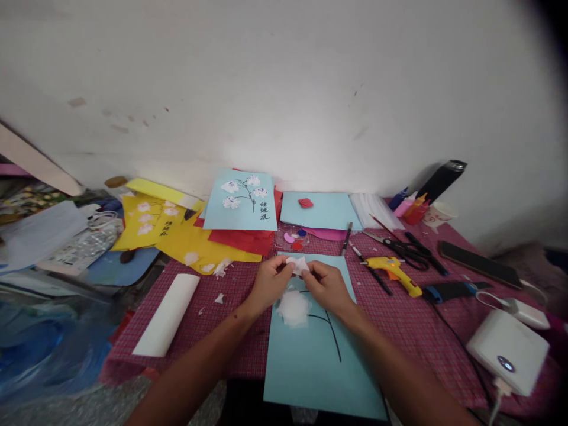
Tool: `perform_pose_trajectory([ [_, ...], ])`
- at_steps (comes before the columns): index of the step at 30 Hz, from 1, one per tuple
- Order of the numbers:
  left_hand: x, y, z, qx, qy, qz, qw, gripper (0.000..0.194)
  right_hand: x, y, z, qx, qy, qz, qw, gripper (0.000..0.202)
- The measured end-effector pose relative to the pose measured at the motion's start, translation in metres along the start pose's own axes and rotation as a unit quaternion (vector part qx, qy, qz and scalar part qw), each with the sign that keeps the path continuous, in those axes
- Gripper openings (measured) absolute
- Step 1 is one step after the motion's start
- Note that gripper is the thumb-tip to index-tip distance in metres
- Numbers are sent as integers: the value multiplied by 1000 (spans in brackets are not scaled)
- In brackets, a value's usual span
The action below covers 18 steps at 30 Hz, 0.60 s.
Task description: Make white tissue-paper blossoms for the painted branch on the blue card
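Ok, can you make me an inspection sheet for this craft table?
Surface: red checked tablecloth, slightly wrinkled.
Work things: thin white piece in hand; white fluffy patch on blue sheet with black drawn stems.
Clutter: white scraps, yellow glue gun, scissors.
Hands: left hand and right hand both pinch the thin white piece.
Cables: black cord on the cloth; white cable at the white power bank.
Surroundings: marked pale wall behind.
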State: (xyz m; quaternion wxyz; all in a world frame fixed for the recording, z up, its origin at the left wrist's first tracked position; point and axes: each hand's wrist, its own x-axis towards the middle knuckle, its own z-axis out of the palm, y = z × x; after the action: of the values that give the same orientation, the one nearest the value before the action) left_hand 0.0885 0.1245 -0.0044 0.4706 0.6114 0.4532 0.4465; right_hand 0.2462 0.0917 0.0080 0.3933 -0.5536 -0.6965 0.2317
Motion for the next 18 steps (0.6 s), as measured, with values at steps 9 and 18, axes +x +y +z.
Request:
perform_pose_trajectory([
  [9,-1,2,-5,40,24,27,999,18,0,3,0,2,11,9,1000,21],
  [18,-1,3,-5,24,15,9,1000,17,2,8,-6,33,29,42,998,19],
])
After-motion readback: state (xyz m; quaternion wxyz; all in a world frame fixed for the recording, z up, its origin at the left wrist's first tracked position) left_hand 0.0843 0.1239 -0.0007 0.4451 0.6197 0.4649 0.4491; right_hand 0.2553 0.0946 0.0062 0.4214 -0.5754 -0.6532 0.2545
